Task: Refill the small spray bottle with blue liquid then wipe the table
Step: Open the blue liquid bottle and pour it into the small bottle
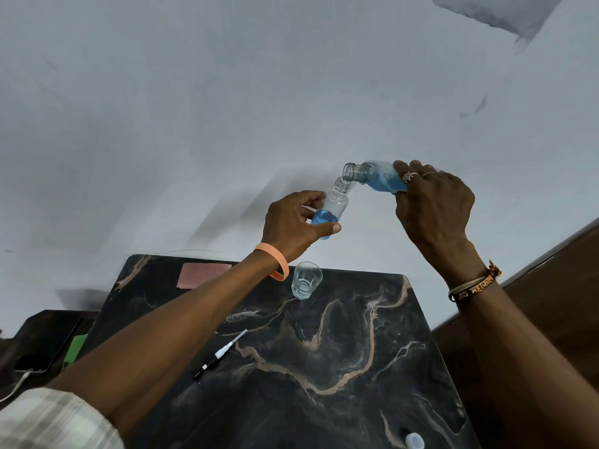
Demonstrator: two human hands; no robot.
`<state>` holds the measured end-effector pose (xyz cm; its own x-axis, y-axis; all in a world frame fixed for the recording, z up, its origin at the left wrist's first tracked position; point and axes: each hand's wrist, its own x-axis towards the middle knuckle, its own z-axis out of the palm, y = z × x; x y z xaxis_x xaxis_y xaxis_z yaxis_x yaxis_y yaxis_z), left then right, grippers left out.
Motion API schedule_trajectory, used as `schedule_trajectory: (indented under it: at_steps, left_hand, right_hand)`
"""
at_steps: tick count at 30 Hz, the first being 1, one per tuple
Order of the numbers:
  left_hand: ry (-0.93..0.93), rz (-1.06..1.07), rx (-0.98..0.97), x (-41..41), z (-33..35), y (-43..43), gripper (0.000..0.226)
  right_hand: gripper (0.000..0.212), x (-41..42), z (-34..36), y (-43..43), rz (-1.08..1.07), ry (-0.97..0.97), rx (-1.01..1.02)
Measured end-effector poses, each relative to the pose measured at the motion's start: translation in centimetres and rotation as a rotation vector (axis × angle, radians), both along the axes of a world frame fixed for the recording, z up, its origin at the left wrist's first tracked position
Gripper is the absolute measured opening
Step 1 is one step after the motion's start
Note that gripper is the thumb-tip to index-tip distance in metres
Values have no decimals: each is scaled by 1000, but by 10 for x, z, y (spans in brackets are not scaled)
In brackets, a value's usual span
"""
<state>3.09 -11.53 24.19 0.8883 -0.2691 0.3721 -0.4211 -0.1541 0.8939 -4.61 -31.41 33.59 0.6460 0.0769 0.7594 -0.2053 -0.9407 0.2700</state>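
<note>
- Midway, by the look of it: the left hand [293, 226] is wrapped around the small clear plastic spray bottle [330, 210], held in the air above the table's far edge, neck tilted toward 1 o'clock.
- Right hand [432, 205] is clamped on the larger clear bottle of blue liquid [377, 178], tipped so its open mouth points to 9 o'clock and sits just above the small bottle's mouth.
- Blue fills roughly the lower third of the small bottle; no stream is clearly visible between the mouths.
- Black spray head with white dip tube [220, 354] lies loose on the dark marbled table [340, 367], at 7 o'clock from the clear drinking glass [306, 280].
- White bottle cap [415, 441] sits at the table's near edge, 6 o'clock.
- Pink cloth [202, 275] rests at the far left corner, untouched.
- Left to do, I judge: finish filling, refit the spray head, wipe.
</note>
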Motion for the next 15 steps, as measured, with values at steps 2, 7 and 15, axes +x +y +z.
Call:
schedule_trajectory:
  at_steps: [2,7,15]
  left_hand:
    - [1,0,0,0,0,1,63]
    - [-8,6,3,2,-1,1,64]
    - [-2,2,8,2,-2,1,64]
  right_hand:
    - [37,0,0,0,-2,-4,1]
    - [37,-1,-1,-1,9,-19,-7]
    - [36,-3,-1,-2,7,1,1]
